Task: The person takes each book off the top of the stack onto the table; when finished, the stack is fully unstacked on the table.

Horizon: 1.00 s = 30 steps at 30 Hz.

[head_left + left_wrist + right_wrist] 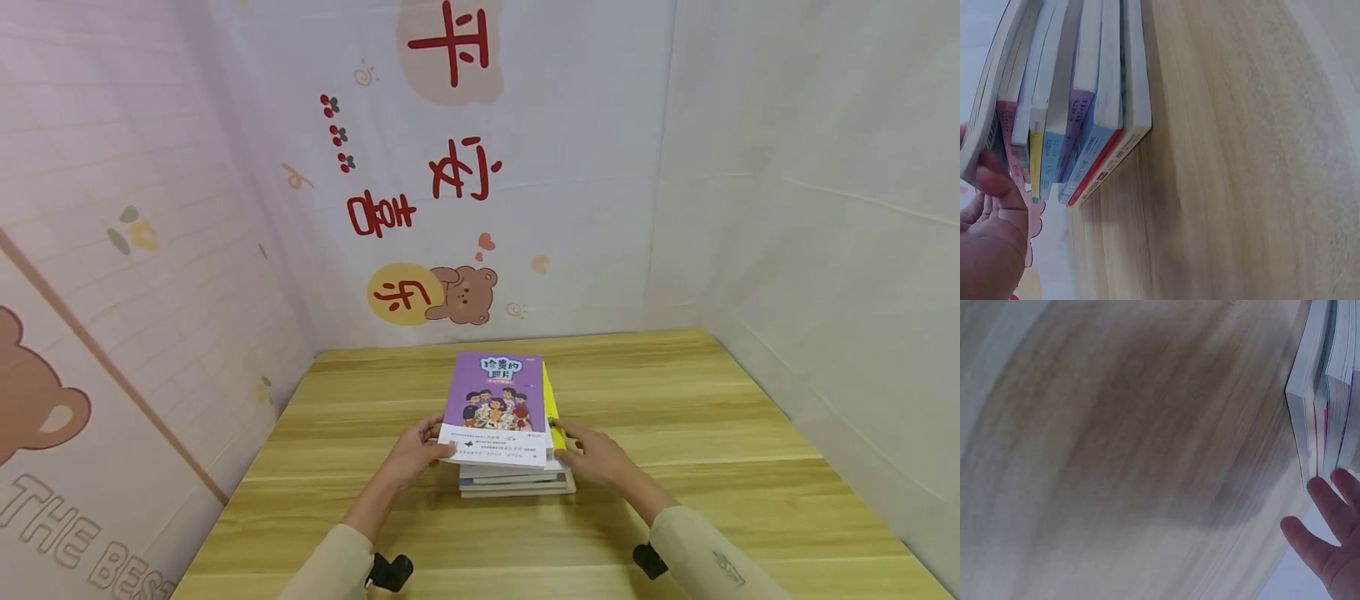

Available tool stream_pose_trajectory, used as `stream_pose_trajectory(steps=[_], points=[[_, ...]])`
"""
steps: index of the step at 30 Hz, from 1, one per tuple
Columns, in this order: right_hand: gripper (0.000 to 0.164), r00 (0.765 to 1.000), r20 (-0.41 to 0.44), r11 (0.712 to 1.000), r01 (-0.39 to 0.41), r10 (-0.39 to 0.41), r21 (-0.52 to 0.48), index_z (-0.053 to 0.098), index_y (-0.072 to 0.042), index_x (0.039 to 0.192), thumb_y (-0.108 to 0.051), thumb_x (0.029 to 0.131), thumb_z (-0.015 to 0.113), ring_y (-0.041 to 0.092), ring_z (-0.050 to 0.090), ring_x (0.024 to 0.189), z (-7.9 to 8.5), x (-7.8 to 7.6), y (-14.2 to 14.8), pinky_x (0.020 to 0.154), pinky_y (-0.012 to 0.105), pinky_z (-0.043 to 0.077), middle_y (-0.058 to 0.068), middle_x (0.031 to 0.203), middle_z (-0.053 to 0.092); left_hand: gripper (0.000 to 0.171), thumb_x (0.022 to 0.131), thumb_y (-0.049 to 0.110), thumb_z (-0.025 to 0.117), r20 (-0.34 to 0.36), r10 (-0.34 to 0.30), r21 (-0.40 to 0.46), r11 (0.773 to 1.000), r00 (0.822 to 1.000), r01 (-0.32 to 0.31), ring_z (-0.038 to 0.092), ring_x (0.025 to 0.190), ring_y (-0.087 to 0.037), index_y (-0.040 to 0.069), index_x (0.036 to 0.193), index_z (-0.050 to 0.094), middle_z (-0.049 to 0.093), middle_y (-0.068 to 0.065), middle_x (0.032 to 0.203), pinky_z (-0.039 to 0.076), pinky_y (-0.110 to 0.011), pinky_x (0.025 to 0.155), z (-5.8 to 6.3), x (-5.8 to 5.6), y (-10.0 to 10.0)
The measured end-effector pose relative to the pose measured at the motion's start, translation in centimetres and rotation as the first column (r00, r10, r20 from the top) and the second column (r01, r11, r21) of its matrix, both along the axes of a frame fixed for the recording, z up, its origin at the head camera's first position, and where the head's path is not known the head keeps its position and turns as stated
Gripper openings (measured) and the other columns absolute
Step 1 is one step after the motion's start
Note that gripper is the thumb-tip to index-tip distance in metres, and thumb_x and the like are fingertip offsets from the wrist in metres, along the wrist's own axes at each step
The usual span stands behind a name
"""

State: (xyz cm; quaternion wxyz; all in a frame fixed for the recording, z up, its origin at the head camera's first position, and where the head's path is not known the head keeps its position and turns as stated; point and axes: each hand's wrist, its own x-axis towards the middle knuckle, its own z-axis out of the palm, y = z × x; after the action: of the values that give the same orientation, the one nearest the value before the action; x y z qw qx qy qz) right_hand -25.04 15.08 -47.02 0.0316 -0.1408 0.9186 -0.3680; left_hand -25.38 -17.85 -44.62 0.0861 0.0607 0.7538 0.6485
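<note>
Looking at a purple book (497, 392) atop the stack (517, 481), just below mid-frame, pinched by the left hand (412, 454), near a loosely spread right hand (602, 458), probably light, bendy, kinda slick, best grabbed by both long edges.

Cannot read small print (498, 456) on white band (492, 446) of purple book (495, 390); cannot see most of yellow cover (552, 402) beneath. Note right grip (1344, 559) cut by right-wrist view's right edge, left grip (994, 231) by left-wrist view's left edge.
</note>
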Motion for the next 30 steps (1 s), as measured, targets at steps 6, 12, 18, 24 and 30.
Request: stream_pose_trajectory(steps=[6,12,18,24,30], points=[[0.073,0.993,0.12,1.0,0.002,0.0,-0.021,0.035,-0.015,0.155,-0.043,0.094,0.065,0.047,0.055,0.12,-0.1,0.2,-0.2,0.098,0.065,0.042,0.03,0.136,0.053,0.065,0.086,-0.004,0.067,0.049,0.025,0.052,0.998,0.999,-0.027,0.062,0.088,-0.018,-0.008,0.145,0.04,0.058,-0.02,0.124,0.051,-0.045,0.081,0.0,-0.2,-0.7],[0.076,0.986,0.166,1.0,-0.001,0.001,0.002,0.029,-0.016,0.157,-0.046,0.095,0.062,0.051,0.053,0.12,0.2,0.6,-0.4,0.097,0.069,0.039,0.034,0.133,0.053,0.065,0.089,-0.007,0.062,0.094,-0.03,0.147,0.989,0.995,0.016,0.064,0.093,-0.022,-0.009,0.148,0.034,0.052,-0.026,0.131,0.05,-0.057,0.092,-0.3,-0.4,-1.2],[0.074,0.987,0.162,0.999,-0.003,-0.002,0.034,0.029,-0.016,0.157,-0.045,0.097,0.06,0.051,0.054,0.118,0.2,0.8,-0.7,0.097,0.068,0.04,0.032,0.128,0.057,0.064,0.09,-0.008,0.058,0.101,0.0,0.212,0.977,0.995,-0.022,0.065,0.091,-0.02,-0.008,0.149,0.033,0.051,-0.025,0.134,0.053,-0.052,0.089,-0.7,-0.4,-1.3],[0.073,0.987,0.16,0.999,-0.005,0.0,0.035,0.028,-0.016,0.157,-0.044,0.097,0.059,0.051,0.053,0.119,-0.1,0.8,-0.6,0.098,0.068,0.039,0.032,0.127,0.058,0.06,0.091,-0.012,0.052,0.093,0.06,0.308,0.947,0.994,-0.086,0.065,0.087,-0.019,-0.006,0.149,0.036,0.056,-0.022,0.123,0.057,-0.044,0.082,-0.7,-0.4,-1.4],[0.074,0.986,0.169,0.998,-0.006,-0.004,0.056,0.027,-0.018,0.158,-0.047,0.097,0.058,0.052,0.051,0.121,0.0,0.7,-0.5,0.099,0.069,0.037,0.032,0.129,0.057,0.06,0.094,-0.013,0.047,0.103,0.125,0.407,0.9,0.987,-0.156,0.067,0.091,-0.018,-0.006,0.152,0.029,0.051,-0.022,0.128,0.057,-0.04,0.086,0.5,-0.8,-3.1]])
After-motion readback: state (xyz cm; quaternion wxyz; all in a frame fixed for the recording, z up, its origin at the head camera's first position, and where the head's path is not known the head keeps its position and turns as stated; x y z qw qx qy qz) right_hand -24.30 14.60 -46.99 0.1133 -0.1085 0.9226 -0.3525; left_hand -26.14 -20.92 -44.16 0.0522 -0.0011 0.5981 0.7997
